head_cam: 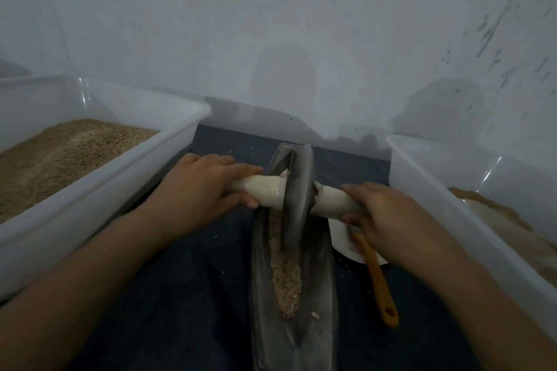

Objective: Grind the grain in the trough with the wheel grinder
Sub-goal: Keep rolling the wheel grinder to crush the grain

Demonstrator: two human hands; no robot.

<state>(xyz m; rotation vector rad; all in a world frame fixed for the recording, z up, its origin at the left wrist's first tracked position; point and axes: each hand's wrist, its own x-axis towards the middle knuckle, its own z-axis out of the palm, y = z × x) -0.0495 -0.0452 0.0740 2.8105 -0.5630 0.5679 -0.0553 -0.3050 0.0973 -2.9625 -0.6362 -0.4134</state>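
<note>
Both forearms reach forward, left hand (196, 187) at nine o'clock and right hand (382, 214) at three curled around the axle (265, 194) of the wheel grinder (297, 199), standing upright in the grain (286, 274) of the trough (319, 295).

— Any way in on the left?
— Little: the grain-filled tub (90, 141) crowds the cloth's (187, 295) left edge, near the trough (319, 295).
— And the right?
— Another tub (452, 205) walls that edge; a white dish (340, 238) and orange-handled brush (376, 277) lie between. The near cloth is open.
</note>
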